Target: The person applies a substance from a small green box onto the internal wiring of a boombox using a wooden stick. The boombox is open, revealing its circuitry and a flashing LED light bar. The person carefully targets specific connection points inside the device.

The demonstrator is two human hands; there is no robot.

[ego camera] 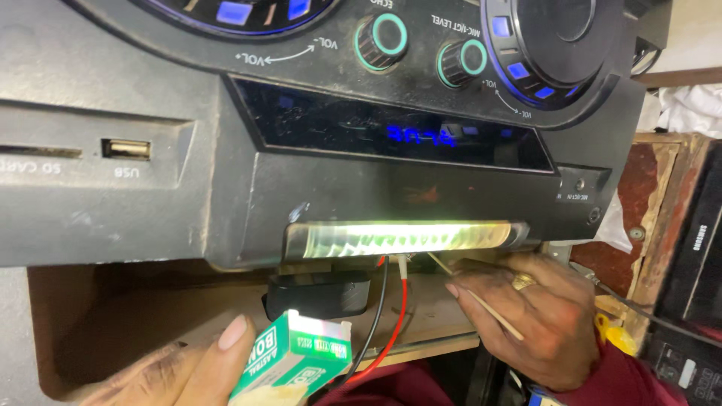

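My left hand grips a small green and white carton at the bottom of the view, thumb on its top. My right hand, with a ring on one finger, holds a thin pale stick whose tip points up to the underside of a glowing light bar. The bar is set in the lower edge of a black audio unit seen upside down. A red wire and a black wire hang from the bar between my hands.
A small black box sits under the unit on a wooden board. The unit has knobs, a lit blue display and a port. A wooden frame and a dark device stand at the right.
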